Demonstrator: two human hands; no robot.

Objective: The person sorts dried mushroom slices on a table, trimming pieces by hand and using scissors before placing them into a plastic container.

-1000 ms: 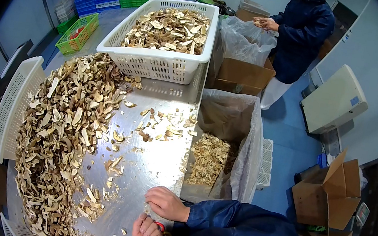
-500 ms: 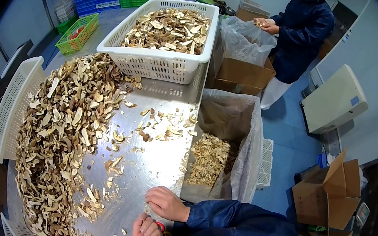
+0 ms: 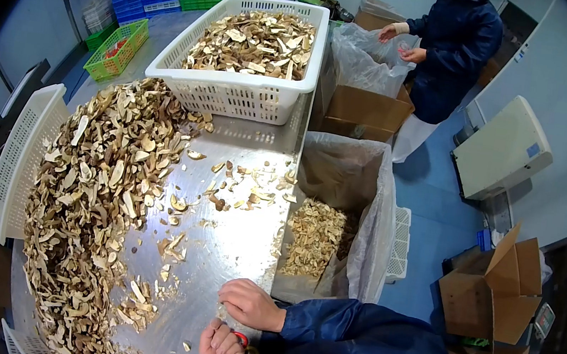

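My right grip [image 3: 252,305]: fingers half curled, palm down at bench [image 3: 207,267] edge. My left grip [image 3: 221,352]: fingers folded in, just beside a red loop [image 3: 241,339]. Can't tell if either holds anything. Mushroom slices [image 3: 80,222] heaped along the bench's far side, well apart from both; few strays between. White basket [image 3: 236,101], full of slices, stands past the right grip; lined bin [image 3: 380,218] beside the bench.

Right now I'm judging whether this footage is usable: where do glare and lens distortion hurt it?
Head view: bright glare washes out part of the metal table, dulling detail around the loose slices; head view: fisheye distortion, with a black rounded border hiding the corners; head view: the big pile remains readable.
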